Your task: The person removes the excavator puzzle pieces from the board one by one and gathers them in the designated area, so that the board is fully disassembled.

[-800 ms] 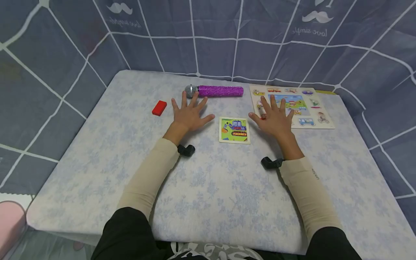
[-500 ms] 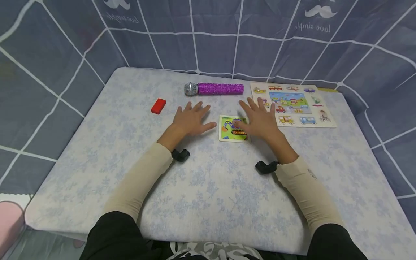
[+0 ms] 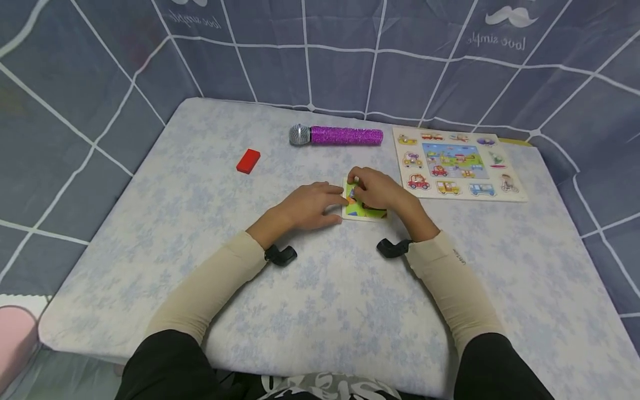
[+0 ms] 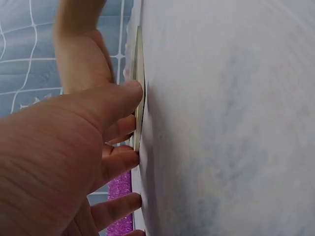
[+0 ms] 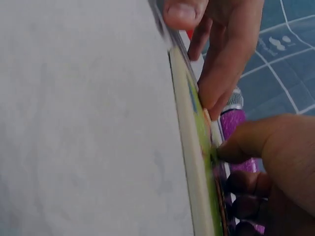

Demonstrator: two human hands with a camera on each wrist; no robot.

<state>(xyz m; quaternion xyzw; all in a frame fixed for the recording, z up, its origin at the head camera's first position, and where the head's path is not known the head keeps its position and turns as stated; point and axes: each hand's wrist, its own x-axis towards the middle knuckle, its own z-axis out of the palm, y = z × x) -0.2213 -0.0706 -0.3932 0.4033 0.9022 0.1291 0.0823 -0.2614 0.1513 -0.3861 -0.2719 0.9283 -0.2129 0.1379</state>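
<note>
A small square picture puzzle (image 3: pixel 369 214) with a green picture lies flat mid-table, partly covered by both hands. My left hand (image 3: pixel 310 206) is at its left side, fingers nearly straight and pointing right. In the left wrist view the thumb (image 4: pixel 120 96) touches the board's pale edge (image 4: pixel 140 54). Over the puzzle is my right hand (image 3: pixel 379 188), fingers bent down and the thumb on or close to the picture. In the right wrist view that thumb (image 5: pixel 241 142) meets the picture surface; whether it pinches a piece is unclear. The puzzle's upper right is hidden.
Behind the puzzle lies a glittery purple microphone (image 3: pixel 345 136) with a silver head. A larger vehicle puzzle board (image 3: pixel 455 161) is at back right. A red block (image 3: pixel 248 161) sits at back left. A grid-patterned curtain (image 3: pixel 340 78) borders the table (image 3: pixel 320 311).
Both hands have come inward to the small puzzle. The left hand slid right to its edge; the right hand left the vehicle board and bent its fingers over the small puzzle.
</note>
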